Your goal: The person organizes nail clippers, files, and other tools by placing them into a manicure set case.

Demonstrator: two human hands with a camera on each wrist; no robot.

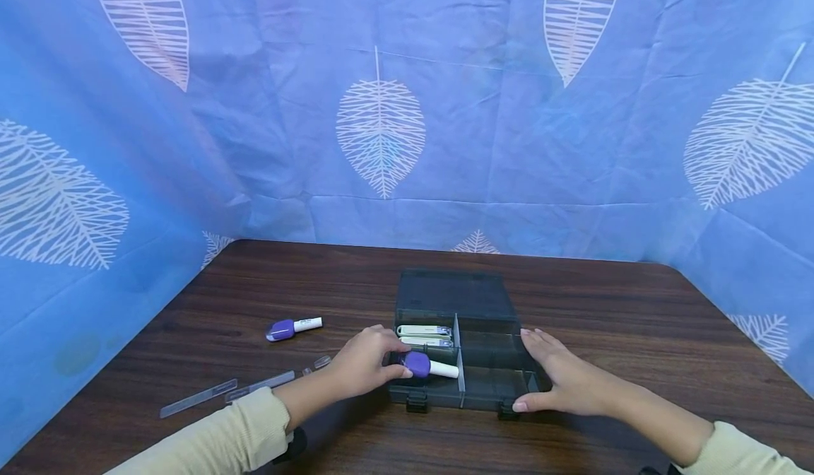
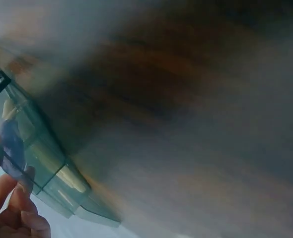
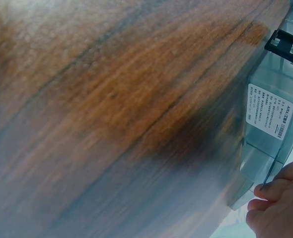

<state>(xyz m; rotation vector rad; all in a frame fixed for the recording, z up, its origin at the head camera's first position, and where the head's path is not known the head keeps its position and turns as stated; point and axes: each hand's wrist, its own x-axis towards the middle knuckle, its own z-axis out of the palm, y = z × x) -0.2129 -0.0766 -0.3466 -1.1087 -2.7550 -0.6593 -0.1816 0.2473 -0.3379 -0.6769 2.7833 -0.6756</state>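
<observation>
A dark translucent plastic box [image 1: 492, 388] lies with its lid [image 1: 454, 295] folded back. My left hand [image 1: 364, 362] pinches a purple nail polish bottle [image 1: 416, 364] with a white cap between thumb and fingers. The bottle lies sideways over the front left compartment, its cap pointing right at the white divider [image 1: 457, 333]. Behind it, two pale nail clippers [image 1: 424, 331] lie in the same left half. My right hand [image 1: 566, 376] holds the box's right side, thumb at the front corner and fingers along the side wall. In the right wrist view its fingertips [image 3: 265, 191] bend over the rim.
A second purple nail polish bottle [image 1: 282, 330] lies on the dark wooden table [image 1: 604, 305] at left. Clear plastic strips [image 1: 199, 397] lie near my left forearm. Black latches [image 1: 416, 401] stick out at the box's front. A blue leaf-print cloth [image 1: 286, 107] hangs behind.
</observation>
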